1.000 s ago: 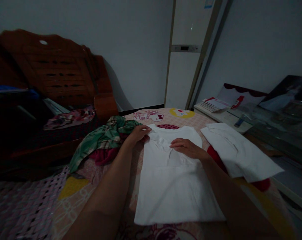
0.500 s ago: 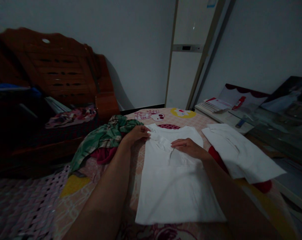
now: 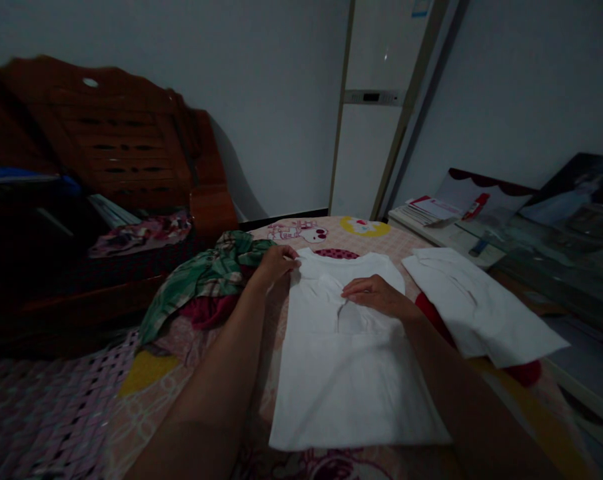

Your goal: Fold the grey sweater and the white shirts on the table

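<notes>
A white T-shirt (image 3: 351, 387) lies spread on the cloth-covered table in front of me, its neckline at the far end and its sides turned inward. At its far left shoulder, my left hand (image 3: 280, 262) is closed, thumb and fingers pinching the edge of the fabric. Over the middle of the chest, my right hand (image 3: 378, 295) has its fingers pressed together, with thumb and fingertips on a raised fold of the shirt. The fingertips partly hide that fold. A second white garment (image 3: 471, 300), folded, rests to the right of the shirt.
A green plaid garment (image 3: 196, 280) is heaped on the left of the table, with a magenta cloth (image 3: 211, 311) under it. The table cover (image 3: 151, 400) is patterned. A wooden bench (image 3: 121, 147) stands at left, a glass shelf (image 3: 546, 247) at right, a tall white cabinet-like unit (image 3: 364, 153) behind.
My left hand has shifted slightly up and away along the shirt's left shoulder, and the fabric there lies flatter. My right hand has hardly moved.
</notes>
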The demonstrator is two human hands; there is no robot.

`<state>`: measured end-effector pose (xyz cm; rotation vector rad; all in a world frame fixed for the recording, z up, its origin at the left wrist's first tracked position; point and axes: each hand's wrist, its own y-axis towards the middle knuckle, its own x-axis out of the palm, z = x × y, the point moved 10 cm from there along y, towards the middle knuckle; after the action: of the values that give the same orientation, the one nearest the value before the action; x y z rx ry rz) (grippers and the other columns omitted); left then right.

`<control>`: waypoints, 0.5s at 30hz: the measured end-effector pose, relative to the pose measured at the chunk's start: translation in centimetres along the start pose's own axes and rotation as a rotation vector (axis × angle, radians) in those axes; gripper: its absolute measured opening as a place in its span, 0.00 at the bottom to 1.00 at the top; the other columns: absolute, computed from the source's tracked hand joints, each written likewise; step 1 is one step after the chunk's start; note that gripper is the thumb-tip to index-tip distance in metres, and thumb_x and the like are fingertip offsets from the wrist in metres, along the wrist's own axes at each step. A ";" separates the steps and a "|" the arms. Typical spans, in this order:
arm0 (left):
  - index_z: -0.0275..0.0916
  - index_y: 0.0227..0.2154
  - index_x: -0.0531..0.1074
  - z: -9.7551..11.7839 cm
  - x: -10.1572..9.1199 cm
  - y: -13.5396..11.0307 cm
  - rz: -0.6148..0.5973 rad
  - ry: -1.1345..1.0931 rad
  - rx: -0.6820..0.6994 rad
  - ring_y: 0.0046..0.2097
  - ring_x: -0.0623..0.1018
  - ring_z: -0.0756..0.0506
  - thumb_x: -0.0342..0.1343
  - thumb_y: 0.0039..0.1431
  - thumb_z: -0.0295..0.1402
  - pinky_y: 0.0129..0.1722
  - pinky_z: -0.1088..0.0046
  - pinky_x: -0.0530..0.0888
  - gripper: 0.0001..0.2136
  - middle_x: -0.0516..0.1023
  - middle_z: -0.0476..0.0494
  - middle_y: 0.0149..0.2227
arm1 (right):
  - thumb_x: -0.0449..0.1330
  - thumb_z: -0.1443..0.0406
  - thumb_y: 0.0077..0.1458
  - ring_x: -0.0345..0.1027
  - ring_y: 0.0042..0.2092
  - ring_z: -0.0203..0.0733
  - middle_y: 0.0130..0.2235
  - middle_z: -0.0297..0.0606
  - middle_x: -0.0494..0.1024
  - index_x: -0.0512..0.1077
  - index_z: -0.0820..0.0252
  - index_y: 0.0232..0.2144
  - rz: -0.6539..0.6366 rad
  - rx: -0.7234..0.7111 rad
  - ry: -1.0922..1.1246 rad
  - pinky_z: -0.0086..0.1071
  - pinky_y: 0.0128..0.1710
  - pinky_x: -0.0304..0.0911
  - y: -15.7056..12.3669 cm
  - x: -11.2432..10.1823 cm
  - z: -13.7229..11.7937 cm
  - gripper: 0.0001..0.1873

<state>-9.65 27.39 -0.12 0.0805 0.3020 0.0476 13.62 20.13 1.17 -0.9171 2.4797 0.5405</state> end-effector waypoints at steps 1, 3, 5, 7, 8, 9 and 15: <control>0.36 0.23 0.70 0.8 0.3 0.0 0.013 -0.003 0.043 0.18 0.67 0.54 0.64 0.41 0.28 0.18 0.82 0.60 0.07 0.68 0.55 0.15 | 0.63 0.54 0.57 0.75 0.44 0.44 0.41 0.42 0.82 0.82 0.58 0.38 -0.003 0.003 0.006 0.38 0.46 0.68 0.0 -0.1 -0.1 0.15; 0.36 0.26 0.69 2.1 1.2 0.0 0.021 -0.044 0.125 0.20 0.70 0.52 0.63 0.44 0.29 0.19 0.81 0.64 0.08 0.71 0.53 0.18 | 0.64 0.55 0.56 0.75 0.44 0.44 0.41 0.42 0.82 0.82 0.58 0.38 -0.016 0.002 0.019 0.37 0.46 0.68 0.0 -0.1 -0.5 0.15; 0.37 0.28 0.68 3.0 2.5 0.0 0.000 -0.097 0.196 0.23 0.73 0.51 0.62 0.46 0.31 0.24 0.79 0.69 0.08 0.73 0.51 0.22 | 0.65 0.55 0.55 0.75 0.43 0.43 0.41 0.42 0.82 0.82 0.58 0.38 -0.027 -0.003 0.026 0.37 0.46 0.67 0.0 -0.1 -1.0 0.14; 0.37 0.29 0.68 3.6 3.9 0.0 -0.028 -0.106 0.253 0.27 0.75 0.51 0.61 0.48 0.31 0.29 0.77 0.72 0.07 0.74 0.50 0.25 | 0.66 0.55 0.54 0.75 0.44 0.44 0.42 0.41 0.82 0.82 0.57 0.38 -0.031 -0.004 0.030 0.37 0.47 0.67 0.0 -0.2 -1.4 0.14; 0.37 0.29 0.68 3.7 4.5 -0.1 -0.036 -0.086 0.278 0.29 0.75 0.51 0.60 0.48 0.30 0.31 0.77 0.72 0.06 0.75 0.50 0.26 | 0.66 0.55 0.54 0.75 0.44 0.44 0.42 0.41 0.82 0.82 0.57 0.38 -0.034 0.000 0.031 0.37 0.47 0.67 0.0 -0.2 -1.5 0.14; 0.37 0.30 0.68 3.8 5.0 -0.1 -0.037 -0.057 0.300 0.31 0.75 0.50 0.59 0.49 0.29 0.33 0.76 0.72 0.06 0.75 0.50 0.28 | 0.67 0.55 0.53 0.75 0.44 0.44 0.42 0.41 0.82 0.82 0.57 0.37 -0.037 0.006 0.031 0.37 0.48 0.67 0.0 -0.2 -1.6 0.14; 0.38 0.38 0.71 4.5 8.2 -1.2 -0.118 0.119 0.422 0.41 0.76 0.47 0.52 0.54 0.26 0.44 0.72 0.72 0.09 0.78 0.45 0.38 | 0.67 0.53 0.52 0.75 0.43 0.45 0.40 0.40 0.83 0.83 0.57 0.35 -0.069 0.043 0.027 0.37 0.47 0.68 -0.1 -0.1 -1.1 0.15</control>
<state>-0.44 26.33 1.66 0.4797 0.4316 -0.1299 13.50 19.53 2.14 -0.9950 2.4632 0.4535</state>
